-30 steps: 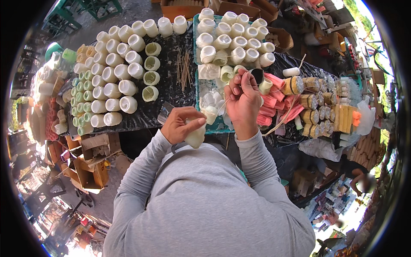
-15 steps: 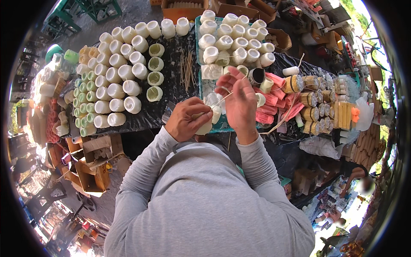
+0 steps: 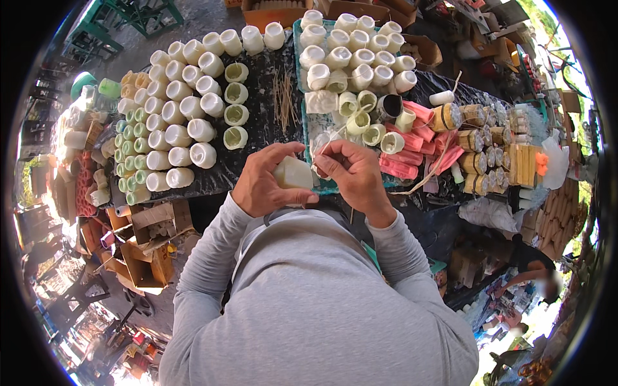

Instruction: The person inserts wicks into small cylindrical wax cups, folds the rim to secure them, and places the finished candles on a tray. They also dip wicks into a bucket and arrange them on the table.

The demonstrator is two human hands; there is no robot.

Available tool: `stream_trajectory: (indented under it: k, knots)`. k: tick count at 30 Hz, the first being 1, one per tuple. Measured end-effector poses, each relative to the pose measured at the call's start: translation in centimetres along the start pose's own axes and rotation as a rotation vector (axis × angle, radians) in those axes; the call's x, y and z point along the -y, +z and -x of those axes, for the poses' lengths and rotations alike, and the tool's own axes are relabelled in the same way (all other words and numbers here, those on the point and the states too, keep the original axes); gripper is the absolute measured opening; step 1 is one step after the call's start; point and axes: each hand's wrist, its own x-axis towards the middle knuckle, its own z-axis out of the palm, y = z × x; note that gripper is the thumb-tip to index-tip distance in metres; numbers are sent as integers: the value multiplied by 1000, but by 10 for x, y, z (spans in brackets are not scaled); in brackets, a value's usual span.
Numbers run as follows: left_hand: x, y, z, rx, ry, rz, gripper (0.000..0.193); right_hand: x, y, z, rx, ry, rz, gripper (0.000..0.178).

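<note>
My left hand (image 3: 261,183) is curled round the side of a cream wax candle cup (image 3: 293,174), thumb below it and fingers above. Just right of the cup, my right hand (image 3: 360,174) has thumb and forefinger pinched together on a thin pale wick (image 3: 333,136); its lower end is hidden by the fingers. Beyond my hands, several hollow pale-green cups (image 3: 358,122) stand in a teal tray (image 3: 311,132), next to a dark-mouthed cup (image 3: 389,107).
Rows of white wax cups (image 3: 179,134) cover the table's left side. Loose wicks (image 3: 283,100) lie in the middle. Pink wax pieces (image 3: 399,168) and yellow-wrapped bundles (image 3: 475,162) sit on the right. An open cardboard box (image 3: 147,265) is at lower left; another person (image 3: 531,257) is at lower right.
My right hand has come down from its raised, spread position and closed into a pinch beside the cup. My left hand has shifted left and changed from a pinch to wrapping round the cup.
</note>
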Motion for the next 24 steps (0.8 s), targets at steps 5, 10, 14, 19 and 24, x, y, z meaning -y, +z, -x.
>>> stream_trajectory:
  k: [5,10,14,19,24]
  knots:
    - [-1,1,12,-47,-84,32,58,-7,5,13,-30,-50,-116,10]
    - [0,9,24,-156,-35,65,51,-7,18,30,-45,-183,61,10]
    - [-2,13,29,-218,40,100,47,-3,28,33,-128,-428,260,6]
    - [-10,14,32,-193,-21,171,42,3,30,31,-151,-539,342,5]
    - [-17,13,30,-131,-100,267,32,7,29,28,-106,-586,421,6]
